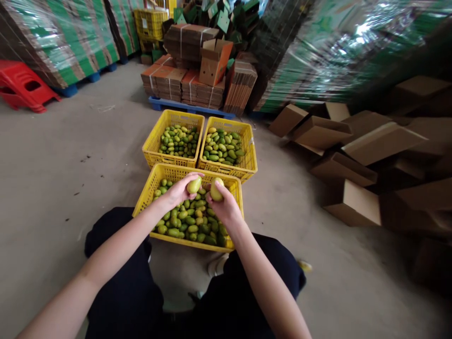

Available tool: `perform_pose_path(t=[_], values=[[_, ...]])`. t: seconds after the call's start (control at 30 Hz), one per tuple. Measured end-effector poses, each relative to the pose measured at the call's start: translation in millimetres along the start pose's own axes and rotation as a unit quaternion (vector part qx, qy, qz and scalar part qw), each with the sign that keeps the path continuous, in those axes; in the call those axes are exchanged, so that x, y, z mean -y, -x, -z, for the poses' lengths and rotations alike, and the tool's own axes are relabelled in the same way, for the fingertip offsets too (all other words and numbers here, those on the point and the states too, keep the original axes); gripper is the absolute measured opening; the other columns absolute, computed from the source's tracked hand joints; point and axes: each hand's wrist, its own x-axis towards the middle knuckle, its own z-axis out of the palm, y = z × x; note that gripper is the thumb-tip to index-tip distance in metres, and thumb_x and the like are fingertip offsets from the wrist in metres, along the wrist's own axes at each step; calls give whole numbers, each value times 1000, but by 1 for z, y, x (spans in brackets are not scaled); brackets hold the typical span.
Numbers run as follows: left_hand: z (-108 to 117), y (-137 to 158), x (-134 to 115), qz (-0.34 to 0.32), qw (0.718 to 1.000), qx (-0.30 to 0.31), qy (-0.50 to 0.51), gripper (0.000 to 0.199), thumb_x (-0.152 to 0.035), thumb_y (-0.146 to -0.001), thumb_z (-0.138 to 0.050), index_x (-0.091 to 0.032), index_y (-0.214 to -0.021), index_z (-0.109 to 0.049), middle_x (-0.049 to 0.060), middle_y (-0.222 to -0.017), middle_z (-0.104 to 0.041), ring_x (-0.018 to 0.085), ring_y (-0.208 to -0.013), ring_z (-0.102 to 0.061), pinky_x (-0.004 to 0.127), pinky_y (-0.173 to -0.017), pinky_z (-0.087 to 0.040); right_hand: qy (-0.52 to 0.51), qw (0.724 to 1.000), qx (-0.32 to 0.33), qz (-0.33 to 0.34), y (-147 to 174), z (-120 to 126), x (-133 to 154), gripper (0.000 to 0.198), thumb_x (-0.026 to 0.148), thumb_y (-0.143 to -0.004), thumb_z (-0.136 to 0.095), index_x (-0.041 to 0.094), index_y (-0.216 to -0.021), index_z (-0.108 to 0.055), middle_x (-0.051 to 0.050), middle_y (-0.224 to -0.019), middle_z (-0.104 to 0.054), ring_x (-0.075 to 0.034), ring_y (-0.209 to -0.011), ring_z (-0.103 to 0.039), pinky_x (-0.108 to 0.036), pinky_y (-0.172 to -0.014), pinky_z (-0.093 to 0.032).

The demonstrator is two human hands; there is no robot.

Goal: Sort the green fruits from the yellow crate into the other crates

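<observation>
My left hand (178, 192) holds a yellow-green mango (194, 185) above the near yellow crate (144, 197). Beside it my right hand (224, 203) grips a second, paler mango (216, 189). The two fruits are held close together but apart. The near crate sits between my knees and is filled with several green and yellow mangoes (187, 221). Just beyond it stand two more yellow crates, the left crate (153, 139) and the right crate (250, 155), both holding mangoes.
Loose brown cardboard boxes (353, 141) lie piled to the right. Bundled flat cartons (190, 80) rest on a blue pallet behind the crates. Wrapped green-and-white stacks (63, 37) line the back left, with a red plastic stool (24, 84) beside them. The floor is bare concrete.
</observation>
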Motion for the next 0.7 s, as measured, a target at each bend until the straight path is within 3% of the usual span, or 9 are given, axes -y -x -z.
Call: perform_pose_path(t=[0.1,0.27,0.4,0.57,0.7], values=[[1,1,-1,-28,999,-29,-9,37,-17,-77,-69,-18,-114,-66,-2,-69,-58,7,-52,-54,16,-45,-42,8,998,-32,55,-1,-1,0,31,27,-58,-85,21,-73,-59,7,-67,-57,-8,-55,-47,-19,-47,-39],[3,-1,-3,35,997,-62,22,27,-15,-89,-53,-14,-113,-64,5,-77,-68,13,-59,-65,21,-54,-52,32,998,-36,-50,-1,3,6,29,44,-70,-75,17,-79,-67,-2,-67,-65,-14,-58,-57,-24,-49,-46],[2,-4,-4,75,994,-59,54,29,-21,-94,-40,-10,-96,-66,10,-76,-71,16,-60,-67,24,-54,-53,1,997,-2,-74,-1,3,8,31,44,-80,-60,14,-79,-69,-7,-73,-69,-13,-57,-57,-22,-42,-41],[2,0,-3,12,998,-60,16,10,-18,-81,-63,-10,-87,-66,5,-75,-67,6,-46,-54,16,-45,-44,-33,998,-25,-47,0,-2,3,15,29,-71,-73,17,-77,-66,0,-72,-67,-10,-60,-56,-17,-42,-42],[4,1,-2,-2,998,-49,-34,14,-24,-81,-64,-10,-85,-65,4,-70,-65,2,-40,-43,13,-38,-30,-8,999,-31,-32,-2,0,1,19,25,-68,-80,19,-76,-63,5,-66,-62,-7,-53,-53,-16,-44,-44]])
